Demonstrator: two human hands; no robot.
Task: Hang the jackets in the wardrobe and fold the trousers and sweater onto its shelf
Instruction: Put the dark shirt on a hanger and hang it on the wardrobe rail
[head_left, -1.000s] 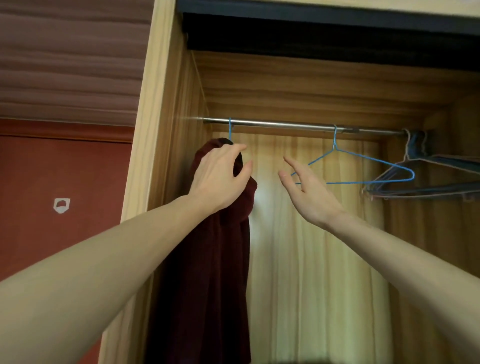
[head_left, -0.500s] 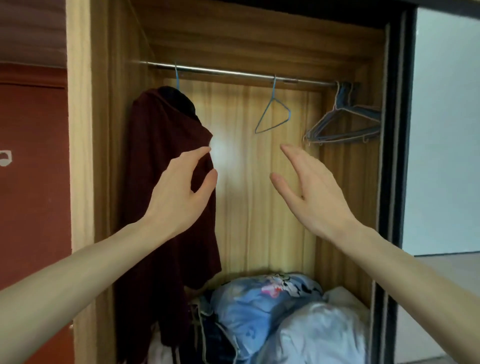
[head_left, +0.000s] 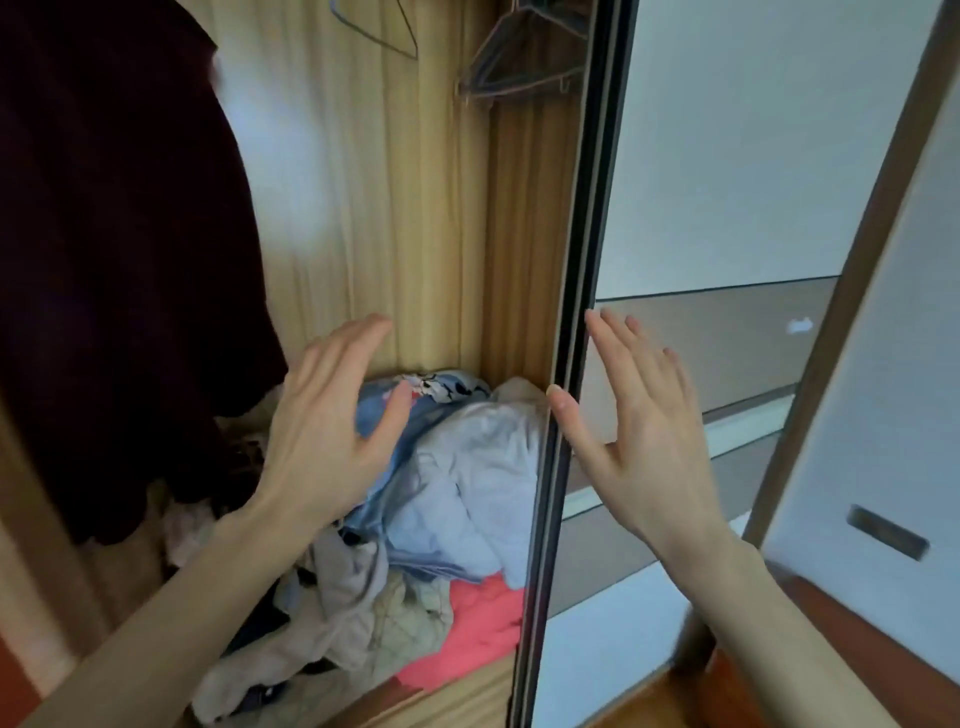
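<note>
The dark maroon jacket (head_left: 119, 249) hangs lengthwise down the wardrobe's (head_left: 457, 218) left side, hem low. On the shelf beneath lies a heap of clothes (head_left: 441, 499): blue, grey and pink pieces. Left hand (head_left: 332, 426) and right hand (head_left: 639, 436) hover raised, palms facing, fingers spread apart, holding nothing. The right hand is before the sliding door (head_left: 571, 364).
</note>
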